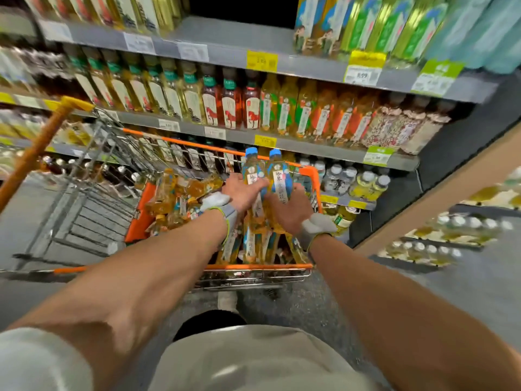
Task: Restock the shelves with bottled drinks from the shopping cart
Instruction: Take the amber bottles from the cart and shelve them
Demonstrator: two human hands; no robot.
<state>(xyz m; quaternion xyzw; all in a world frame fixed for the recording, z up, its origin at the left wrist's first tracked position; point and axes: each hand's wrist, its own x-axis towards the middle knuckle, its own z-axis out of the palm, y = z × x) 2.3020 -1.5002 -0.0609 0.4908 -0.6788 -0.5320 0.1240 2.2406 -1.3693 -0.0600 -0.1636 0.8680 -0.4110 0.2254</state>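
Observation:
Two blue-capped bottles of yellow drink stand side by side above the shopping cart [308, 176]. My left hand [242, 190] grips the left bottle [252, 165]. My right hand [290, 207] grips the right bottle [277, 172]. Both hands are over the cart's far right corner, and each wrist has a white strap on it. Several more yellow bottles [180, 198] lie and stand in the cart's basket below my hands. The shelves [310, 149] rise just behind the cart.
The shelves hold rows of tea bottles [225, 105] with price tags on their edges. A gap shows on the top shelf [242, 32]. Small white-capped bottles [363, 182] fill the lowest shelf. A brown shelf end [451, 187] stands to the right. Grey floor surrounds my legs.

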